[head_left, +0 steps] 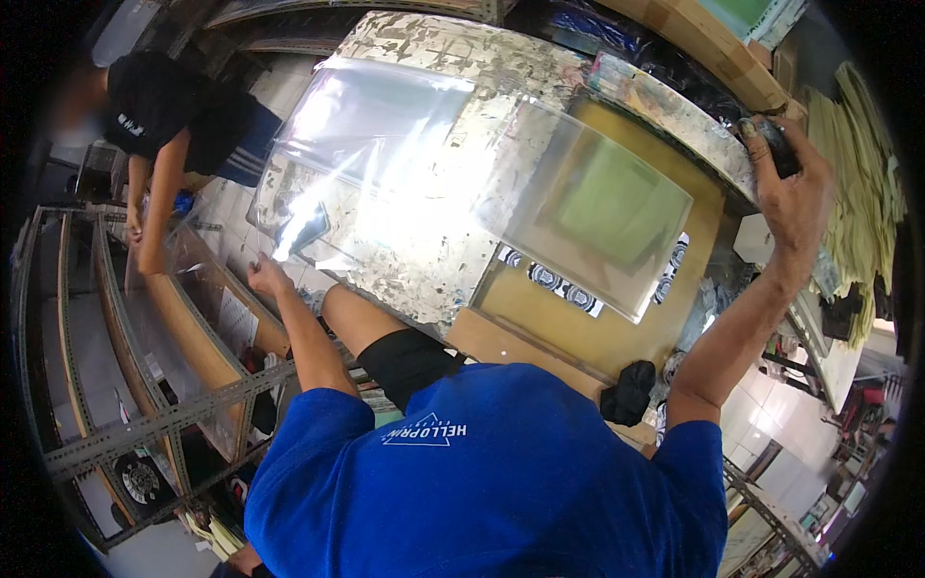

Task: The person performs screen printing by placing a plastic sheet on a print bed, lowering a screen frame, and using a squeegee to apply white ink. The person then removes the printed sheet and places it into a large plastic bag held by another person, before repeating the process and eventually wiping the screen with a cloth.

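Note:
My left hand (272, 277) is beside the left edge of a paint-stained white table (424, 231), its fingers curled together. Glare hides what they hold, if anything. Close to it, shiny clear plastic film (313, 207) lies over the table's edge, and a dark flat item (303, 229) shows there. My right hand (798, 193) reaches far out to the right, fingers wrapped round a dark, rounded object (777, 144) at the end of a paint-smeared white bar (674, 116). Between my hands, a clear sheet (597, 207) with a greenish area rests over a yellowish panel (708, 217).
More clear sheets (385, 116) lie on the table's far left part. A co-worker (159, 120) in dark clothes bends over a metal rack (145, 443) at left. Black-and-white printed pieces (564, 289) show under the sheet. Pale yellow cloths (848, 202) hang at right.

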Action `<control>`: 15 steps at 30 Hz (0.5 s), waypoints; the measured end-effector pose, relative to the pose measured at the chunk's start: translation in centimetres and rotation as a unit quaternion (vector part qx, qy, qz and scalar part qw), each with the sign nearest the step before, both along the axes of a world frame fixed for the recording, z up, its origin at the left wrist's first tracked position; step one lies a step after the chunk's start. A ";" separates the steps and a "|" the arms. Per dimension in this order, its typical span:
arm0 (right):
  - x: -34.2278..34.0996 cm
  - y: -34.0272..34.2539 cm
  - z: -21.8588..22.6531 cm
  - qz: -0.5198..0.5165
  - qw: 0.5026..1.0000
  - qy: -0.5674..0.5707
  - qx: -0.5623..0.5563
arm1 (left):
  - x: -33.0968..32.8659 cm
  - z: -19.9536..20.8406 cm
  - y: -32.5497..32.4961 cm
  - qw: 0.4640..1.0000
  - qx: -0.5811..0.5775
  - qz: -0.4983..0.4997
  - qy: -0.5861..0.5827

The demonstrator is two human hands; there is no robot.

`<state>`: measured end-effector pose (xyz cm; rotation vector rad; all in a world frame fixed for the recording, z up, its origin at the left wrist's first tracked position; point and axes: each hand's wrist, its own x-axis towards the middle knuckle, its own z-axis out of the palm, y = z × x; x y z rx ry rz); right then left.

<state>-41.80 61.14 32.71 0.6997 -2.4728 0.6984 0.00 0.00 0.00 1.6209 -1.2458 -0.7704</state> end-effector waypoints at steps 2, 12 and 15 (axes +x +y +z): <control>0.7 -0.2 0.2 -0.009 1.000 0.003 0.007 | -2.3 1.7 2.4 0.942 -0.081 0.124 -0.302; 7.3 -0.1 -6.8 0.035 0.993 0.106 0.030 | -22.7 10.1 30.1 0.758 0.038 -0.580 0.296; 10.3 0.2 -10.5 0.033 0.998 0.053 0.017 | -23.7 12.5 39.1 0.629 0.177 -0.640 0.405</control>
